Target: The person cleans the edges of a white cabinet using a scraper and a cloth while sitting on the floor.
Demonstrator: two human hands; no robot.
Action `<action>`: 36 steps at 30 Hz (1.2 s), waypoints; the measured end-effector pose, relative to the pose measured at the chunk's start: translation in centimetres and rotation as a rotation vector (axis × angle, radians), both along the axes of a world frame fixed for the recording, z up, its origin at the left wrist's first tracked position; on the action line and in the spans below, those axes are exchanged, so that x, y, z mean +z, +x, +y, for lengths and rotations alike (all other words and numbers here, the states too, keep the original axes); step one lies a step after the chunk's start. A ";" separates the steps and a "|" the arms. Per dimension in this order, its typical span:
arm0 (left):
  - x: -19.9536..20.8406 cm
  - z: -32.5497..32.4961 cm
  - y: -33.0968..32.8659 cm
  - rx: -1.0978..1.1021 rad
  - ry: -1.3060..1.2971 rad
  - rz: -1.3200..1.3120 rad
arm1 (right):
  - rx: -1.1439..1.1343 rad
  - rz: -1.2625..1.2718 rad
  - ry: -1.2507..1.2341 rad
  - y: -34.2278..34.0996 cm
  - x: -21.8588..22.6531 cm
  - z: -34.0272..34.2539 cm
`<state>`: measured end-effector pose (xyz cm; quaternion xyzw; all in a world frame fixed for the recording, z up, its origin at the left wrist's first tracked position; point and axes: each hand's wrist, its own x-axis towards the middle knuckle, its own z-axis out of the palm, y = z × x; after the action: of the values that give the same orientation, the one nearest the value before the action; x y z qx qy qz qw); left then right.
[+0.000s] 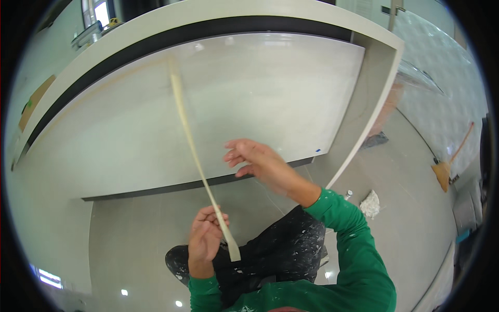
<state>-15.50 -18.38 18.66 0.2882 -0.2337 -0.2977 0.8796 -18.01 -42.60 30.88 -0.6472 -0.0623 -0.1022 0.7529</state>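
pale strip (189, 130), seemingly light, limp, best held near its end, is running through pinching left fingers (206, 212), right fingers (237, 147) hovering empty.

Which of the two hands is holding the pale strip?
The left hand holds the pale strip near its lower end; the right hand, apart from it, looks empty.

Glossy smooth panel (296, 93), matt papery strip (194, 153), shiny tiled floor (140, 244)

A green long-sleeved top (358, 249) carries white flecks; black trousers (291, 242) show white spatters.
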 end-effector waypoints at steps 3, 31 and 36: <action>0.5 0.2 -1.0 0.016 -0.013 -0.005 | 0.185 0.107 0.184 1.0 0.3 3.9; 7.0 8.0 13.7 0.493 0.007 -0.003 | 0.216 0.172 -0.317 -8.7 -12.7 8.8; 9.1 12.5 16.2 0.581 -0.106 -0.072 | 0.197 0.078 -0.442 -9.2 -14.0 9.7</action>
<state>0.72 -5.90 27.79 0.3071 -0.1877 -0.0104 0.9329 -27.18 -32.89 16.86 -0.7903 -0.1168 0.0128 0.6013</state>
